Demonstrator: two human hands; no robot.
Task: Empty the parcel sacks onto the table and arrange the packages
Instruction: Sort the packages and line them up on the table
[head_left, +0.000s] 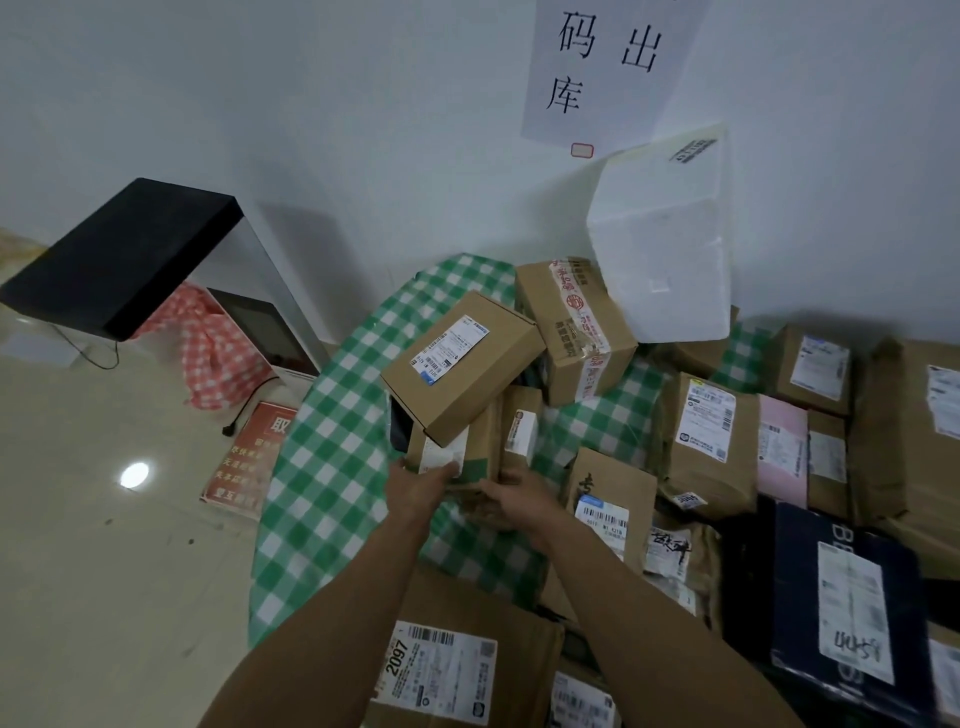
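Left hand: centre of the frame, fingers closed on the left lower edge of a small brown parcel.
Right hand: just right of the left hand, fingers wrapped on the same parcel's lower right side; the two hands sit close together, one on each side of it.
Held parcel: upright, with a white label near the left hand; whether its base touches the table cannot be told.
Flat box: tilted, resting on top of the held parcel, label facing up.
Taped box: just right of the flat box, tilted, with red-printed tape across it.
White foam box: upper right of the frame, leaning on the taped box and against the wall.
Table: covered in green and white check cloth, its left edge bare.
Other parcels: brown boxes, a pink bag and a dark bag crowd the right side; a large labelled box lies at the bottom centre.
Paper sign: on the wall at the top.
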